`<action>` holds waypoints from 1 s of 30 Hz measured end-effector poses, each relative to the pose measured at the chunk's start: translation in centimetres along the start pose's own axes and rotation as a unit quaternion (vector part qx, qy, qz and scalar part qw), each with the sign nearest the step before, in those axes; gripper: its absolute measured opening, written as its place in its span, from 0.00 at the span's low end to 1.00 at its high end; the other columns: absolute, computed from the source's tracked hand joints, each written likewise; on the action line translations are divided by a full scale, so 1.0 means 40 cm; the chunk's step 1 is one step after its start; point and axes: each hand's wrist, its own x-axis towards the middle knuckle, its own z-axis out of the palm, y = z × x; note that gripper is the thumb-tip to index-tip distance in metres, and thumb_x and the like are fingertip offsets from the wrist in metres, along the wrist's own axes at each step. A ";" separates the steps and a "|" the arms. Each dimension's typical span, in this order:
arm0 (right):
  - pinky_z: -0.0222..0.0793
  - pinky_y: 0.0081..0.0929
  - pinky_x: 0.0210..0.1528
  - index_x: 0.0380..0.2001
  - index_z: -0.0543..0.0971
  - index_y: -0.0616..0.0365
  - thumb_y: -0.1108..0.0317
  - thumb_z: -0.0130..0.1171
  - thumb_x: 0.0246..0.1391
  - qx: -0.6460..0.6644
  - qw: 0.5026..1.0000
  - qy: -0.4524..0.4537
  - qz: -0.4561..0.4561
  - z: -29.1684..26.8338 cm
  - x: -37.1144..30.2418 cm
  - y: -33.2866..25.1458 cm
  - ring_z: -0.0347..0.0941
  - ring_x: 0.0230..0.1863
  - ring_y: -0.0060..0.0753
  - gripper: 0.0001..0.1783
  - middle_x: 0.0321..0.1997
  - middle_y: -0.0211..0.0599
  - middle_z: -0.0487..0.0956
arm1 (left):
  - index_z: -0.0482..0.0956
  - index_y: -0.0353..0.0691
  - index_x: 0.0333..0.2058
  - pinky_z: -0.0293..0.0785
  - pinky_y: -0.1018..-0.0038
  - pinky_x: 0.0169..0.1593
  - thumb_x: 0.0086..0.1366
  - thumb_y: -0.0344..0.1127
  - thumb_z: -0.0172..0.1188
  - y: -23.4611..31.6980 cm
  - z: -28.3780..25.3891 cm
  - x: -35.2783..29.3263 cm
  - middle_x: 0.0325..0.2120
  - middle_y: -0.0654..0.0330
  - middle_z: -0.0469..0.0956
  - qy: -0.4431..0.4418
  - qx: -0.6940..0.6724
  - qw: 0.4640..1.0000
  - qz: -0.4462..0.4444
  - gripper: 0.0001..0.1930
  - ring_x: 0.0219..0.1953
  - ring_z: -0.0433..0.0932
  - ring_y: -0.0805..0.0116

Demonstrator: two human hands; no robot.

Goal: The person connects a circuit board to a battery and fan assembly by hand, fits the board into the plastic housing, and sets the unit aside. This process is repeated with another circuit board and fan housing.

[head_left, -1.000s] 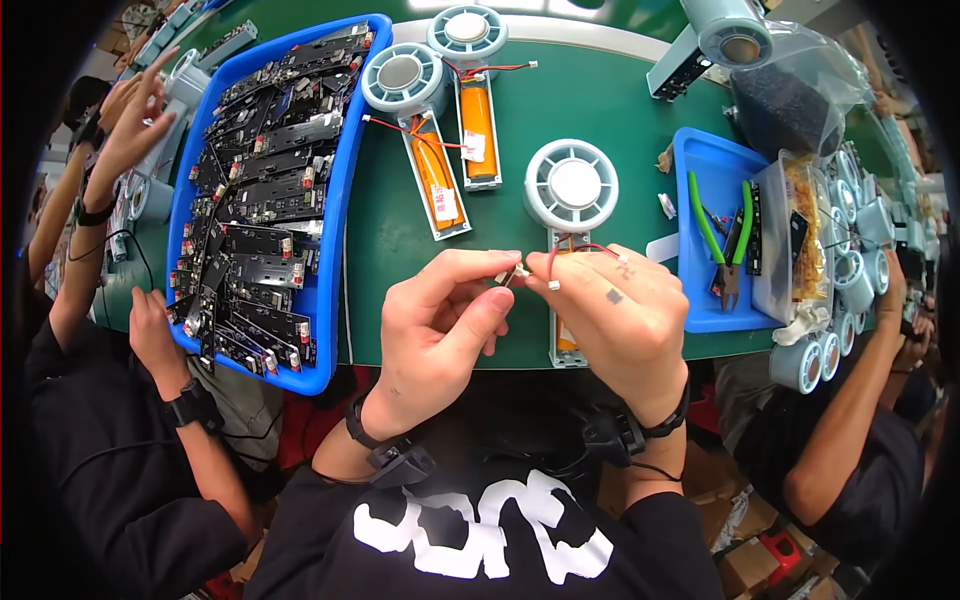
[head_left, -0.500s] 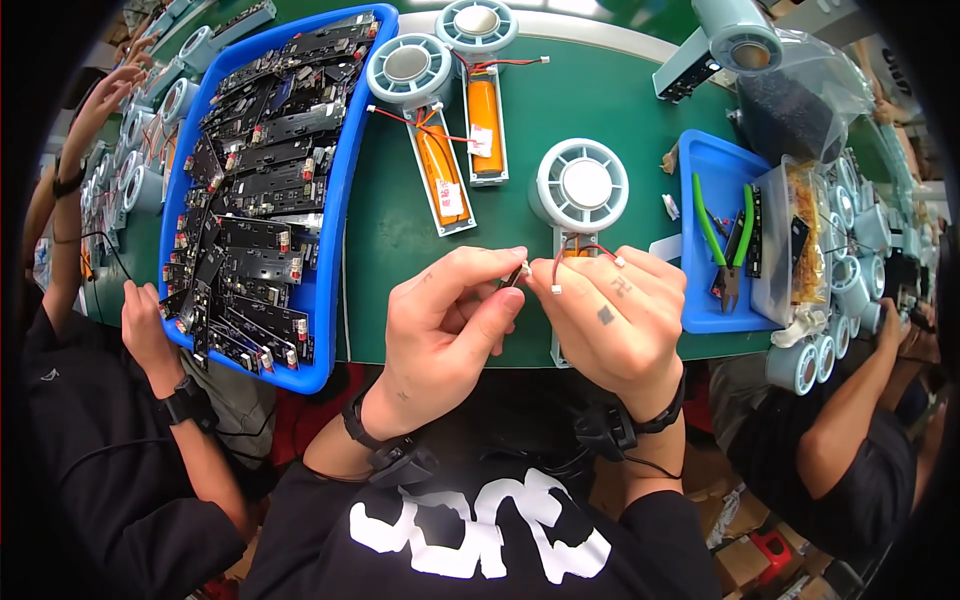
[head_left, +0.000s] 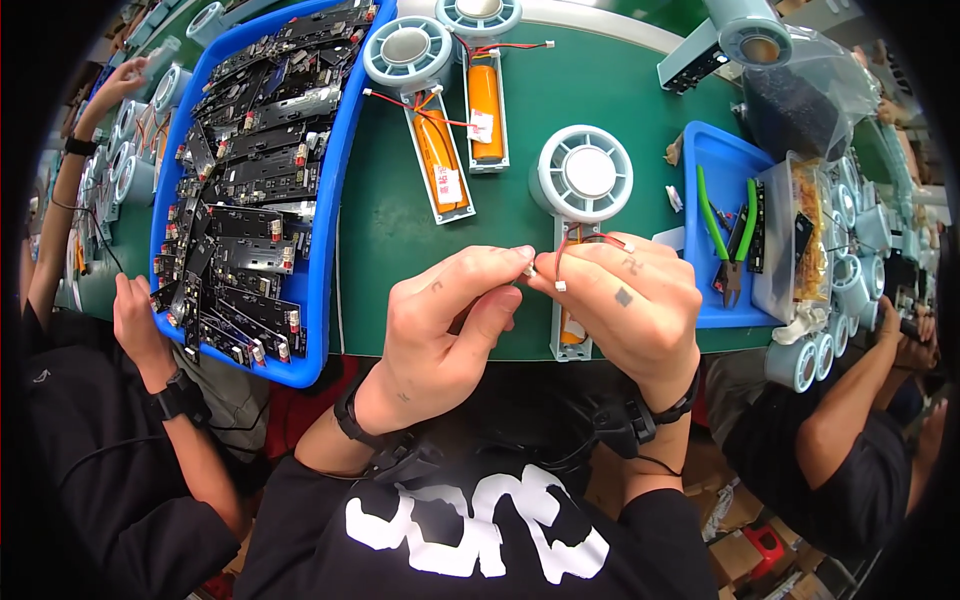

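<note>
Fingertip to fingertip, my left hand (head_left: pixel 450 305) and my right hand (head_left: pixel 625 300) meet above the near edge of the table. Each is closed in a pinch. A tiny whitish piece (head_left: pixel 531 268) shows between their tips, too covered to name. Just beyond the right hand stands a light-blue round fan-like unit (head_left: pixel 585 172), and its narrow housing runs toward me beneath that hand. Red and black wires with small white plugs (head_left: pixel 560 287) come from it and lie against the right hand's knuckles. Part of an orange cell (head_left: pixel 572 330) shows in the housing below the hand.
Two similar units with orange batteries (head_left: pixel 437 160) lie farther back. At left is a blue tray (head_left: pixel 325 250) of black circuit boards. On the right, another blue tray (head_left: pixel 700 310) holds green-handled cutters (head_left: pixel 738 245) beside a clear box. People work on both sides.
My right hand has shifted slightly right, uncovering more of the housing's lower end. The dark sliver between the fingertips no longer shows. Both hands remain pinched together.
</note>
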 end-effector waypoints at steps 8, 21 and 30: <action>0.75 0.27 0.27 0.31 0.84 0.62 0.77 0.77 0.40 0.034 0.997 -0.062 0.018 -0.049 0.037 -0.012 0.82 0.27 0.37 0.13 0.28 0.38 0.84 | 0.76 0.30 0.53 0.73 0.80 0.28 0.70 0.19 0.55 0.027 0.009 0.011 0.39 0.54 0.81 0.002 0.020 0.999 0.027 0.14 0.27 0.78 0.75; 0.73 0.26 0.30 0.45 0.77 0.61 0.83 0.75 0.42 0.014 0.967 0.109 0.232 -0.007 -0.102 -0.187 0.78 0.29 0.33 0.26 0.35 0.40 0.83 | 0.75 0.27 0.45 0.82 0.74 0.42 0.68 0.18 0.58 0.104 0.045 0.019 0.38 0.53 0.83 -0.006 -0.125 0.982 -0.140 0.08 0.40 0.84 0.68; 0.75 0.30 0.38 0.45 0.76 0.62 0.83 0.73 0.42 0.041 0.960 0.158 0.226 -0.032 -0.111 -0.160 0.78 0.36 0.42 0.25 0.40 0.43 0.82 | 0.83 0.27 0.40 0.80 0.75 0.45 0.63 0.15 0.60 0.103 0.082 0.038 0.39 0.51 0.85 -0.020 -0.136 0.988 -0.075 0.08 0.39 0.84 0.67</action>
